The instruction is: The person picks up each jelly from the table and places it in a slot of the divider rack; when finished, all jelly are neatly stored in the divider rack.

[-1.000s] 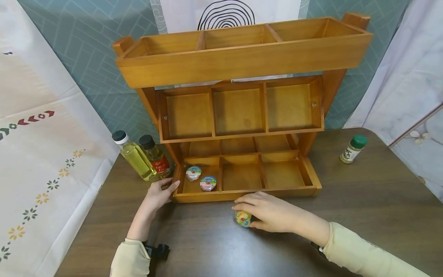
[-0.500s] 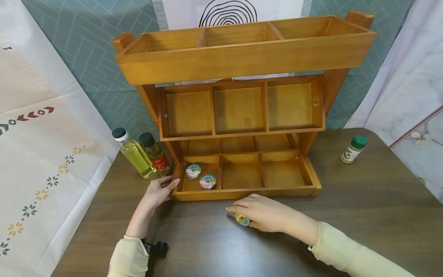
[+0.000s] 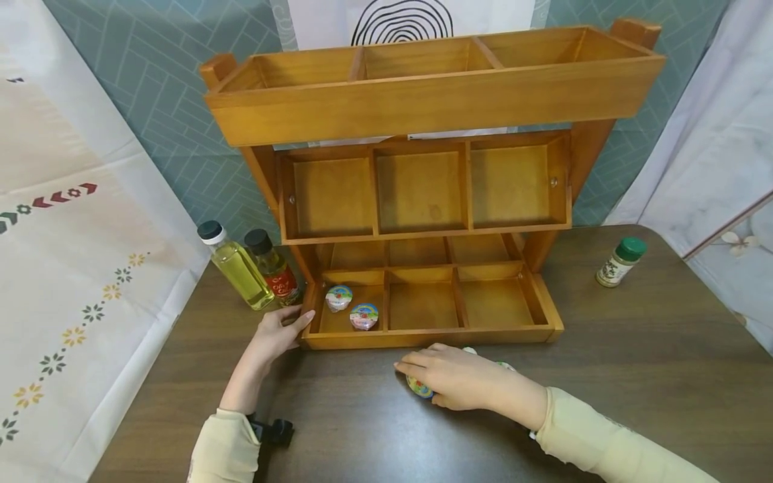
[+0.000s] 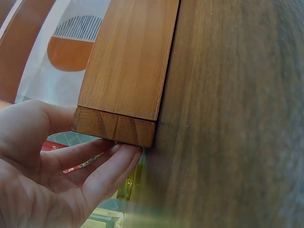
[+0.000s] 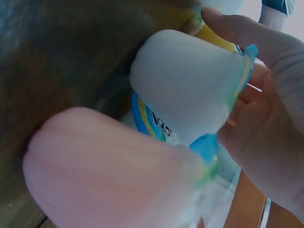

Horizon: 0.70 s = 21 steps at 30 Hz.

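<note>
My left hand grips the lower left front corner of a three-tier wooden rack, its thumb and fingers on opposite sides of the side board. On the table before the rack, my right hand holds a small jelly cup with a yellow lid, mostly covered by the fingers. Close by the palm, the right wrist view shows a whitish jelly cup and a pink one; the head view shows only slivers of cups behind the hand. Two jelly cups sit in the bottom tier's left compartment.
Left of the rack stand a bottle of yellow oil and a red-labelled olive oil bottle. A green-capped seasoning jar is at the right. The tilted middle tier and top tier overhang the bottom one.
My right hand has shifted slightly left with the yellow-lidded jelly cup, and bits of other cups now show behind it. The left hand stays at the rack's corner.
</note>
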### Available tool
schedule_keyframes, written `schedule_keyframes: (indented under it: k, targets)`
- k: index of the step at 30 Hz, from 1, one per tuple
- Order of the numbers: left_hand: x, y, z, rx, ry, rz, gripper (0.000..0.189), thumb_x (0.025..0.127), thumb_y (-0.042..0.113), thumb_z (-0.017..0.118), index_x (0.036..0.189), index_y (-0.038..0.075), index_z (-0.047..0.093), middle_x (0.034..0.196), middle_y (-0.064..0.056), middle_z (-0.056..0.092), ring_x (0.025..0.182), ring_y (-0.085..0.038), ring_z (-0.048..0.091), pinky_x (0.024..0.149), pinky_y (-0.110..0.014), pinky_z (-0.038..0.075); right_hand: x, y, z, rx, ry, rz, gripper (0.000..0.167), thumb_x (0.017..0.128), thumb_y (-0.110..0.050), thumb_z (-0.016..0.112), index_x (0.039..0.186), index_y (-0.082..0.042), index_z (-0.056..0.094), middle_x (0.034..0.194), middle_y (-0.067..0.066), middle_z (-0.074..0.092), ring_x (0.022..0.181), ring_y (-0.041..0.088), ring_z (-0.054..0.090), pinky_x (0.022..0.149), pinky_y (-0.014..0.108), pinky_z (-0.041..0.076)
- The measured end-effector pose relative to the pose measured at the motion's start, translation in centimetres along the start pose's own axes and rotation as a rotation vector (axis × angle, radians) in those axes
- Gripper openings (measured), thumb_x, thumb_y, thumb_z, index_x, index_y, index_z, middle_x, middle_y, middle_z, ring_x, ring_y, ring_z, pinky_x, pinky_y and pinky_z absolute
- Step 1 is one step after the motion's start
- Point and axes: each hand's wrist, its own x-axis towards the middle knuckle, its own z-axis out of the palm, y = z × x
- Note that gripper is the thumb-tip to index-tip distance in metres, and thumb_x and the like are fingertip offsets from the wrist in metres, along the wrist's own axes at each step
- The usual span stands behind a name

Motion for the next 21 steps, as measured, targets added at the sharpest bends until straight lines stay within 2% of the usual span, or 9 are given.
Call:
schedule_keyframes:
  k: [4, 9, 13, 17, 21]
  targets:
    - [0.0, 0.0, 0.0, -0.004, -0.002, 0.000, 0.062, 0.095, 0.034, 0.054, 0.139, -0.005, 0.037, 0.132, -0.029, 0.047, 0.105, -0.025, 0.057, 0.085, -0.040, 0.052, 0.2, 0.0, 0.1, 0.025, -0.009, 0.006, 0.066, 0.077, -0.031, 0.077, 0.134, -0.010, 0.050, 0.132, 0.001, 0.053, 0.121, 0.012, 0.048, 0.097, 0.027, 0.043]
    - [-0.1, 0.1, 0.0, -0.014, 0.003, -0.004, 0.062, 0.095, 0.034, 0.054, 0.139, -0.005, 0.038, 0.132, -0.029, 0.047, 0.104, -0.025, 0.058, 0.084, -0.039, 0.053, 0.3, 0.1, 0.2, 0.029, 0.024, -0.016, 0.059, 0.078, -0.027, 0.077, 0.129, -0.010, 0.054, 0.126, 0.000, 0.055, 0.116, 0.011, 0.051, 0.092, 0.025, 0.045]
    - [-0.1, 0.1, 0.0, -0.014, -0.002, -0.015, 0.062, 0.094, 0.035, 0.055, 0.139, -0.005, 0.038, 0.133, -0.029, 0.046, 0.104, -0.024, 0.057, 0.085, -0.038, 0.053, 0.1, 0.4, 0.3, 0.040, 0.095, -0.025, 0.054, 0.077, -0.026, 0.078, 0.125, -0.011, 0.057, 0.120, -0.002, 0.058, 0.111, 0.010, 0.053, 0.091, 0.026, 0.045]
    - [0.1, 0.0, -0.1, -0.004, -0.007, -0.011, 0.063, 0.094, 0.036, 0.054, 0.139, -0.005, 0.037, 0.133, -0.029, 0.046, 0.105, -0.026, 0.057, 0.084, -0.038, 0.053, -0.2, 0.9, 0.2, 0.071, 0.172, 0.004, 0.052, 0.076, -0.030, 0.078, 0.122, -0.014, 0.058, 0.115, -0.004, 0.060, 0.108, 0.011, 0.055, 0.094, 0.031, 0.045]
    - [0.2, -0.1, 0.0, -0.003, -0.012, -0.004, 0.063, 0.095, 0.035, 0.054, 0.139, -0.006, 0.037, 0.130, -0.030, 0.048, 0.104, -0.027, 0.058, 0.082, -0.037, 0.054, -1.0, 1.7, -0.2, 0.131, 0.197, 0.042, 0.056, 0.077, -0.036, 0.076, 0.124, -0.014, 0.057, 0.117, -0.003, 0.059, 0.109, 0.013, 0.055, 0.096, 0.034, 0.045]
